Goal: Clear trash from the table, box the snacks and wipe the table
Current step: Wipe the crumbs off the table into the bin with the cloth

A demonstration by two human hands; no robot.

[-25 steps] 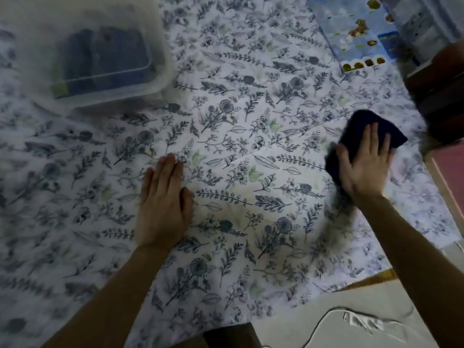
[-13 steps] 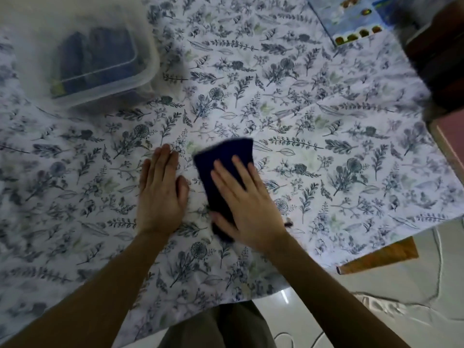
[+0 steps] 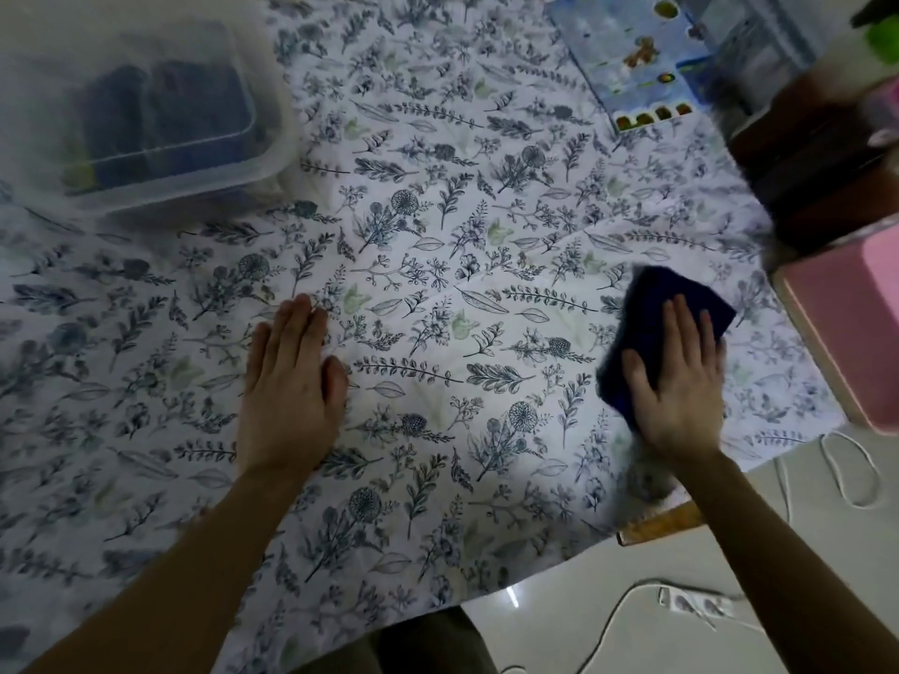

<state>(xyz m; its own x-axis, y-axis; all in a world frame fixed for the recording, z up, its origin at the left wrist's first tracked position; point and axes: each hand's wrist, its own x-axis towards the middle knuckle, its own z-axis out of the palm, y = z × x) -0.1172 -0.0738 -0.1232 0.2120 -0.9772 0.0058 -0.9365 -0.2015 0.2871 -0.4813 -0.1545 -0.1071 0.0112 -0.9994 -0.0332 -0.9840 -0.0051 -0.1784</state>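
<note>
1. Wiping looks to be the step in hand: my right hand (image 3: 678, 381) lies flat on a folded dark blue cloth (image 3: 652, 323), fingers spread and pressing it onto the table (image 3: 438, 226), which is covered by a white cloth printed with blue-grey leaves and flowers. No pinch here, just an open palm on top.

2. My left hand (image 3: 289, 381) rests palm down near the middle of the table, fingers held together, holding nothing; I judge it is bracing the tablecloth so it does not bunch.

3. The dark blue cloth sits near the right edge of the table, with its far corners poking out past my fingertips.

4. I see no loose trash on the visible surface, so that part seems done. A clear plastic lidded box (image 3: 160, 114) stands at the far left with dark packets inside, so boxing also looks finished.

5. A flat blue printed packet (image 3: 632, 60) lies at the far right; whether it belongs in the box I cannot tell.

6. Open room is wide between my hands and towards the far middle.

7. The right side is tight: a pink box (image 3: 846, 333) stands just beside the table edge there, and the near right corner drops to the floor with white cables (image 3: 851, 474).
</note>
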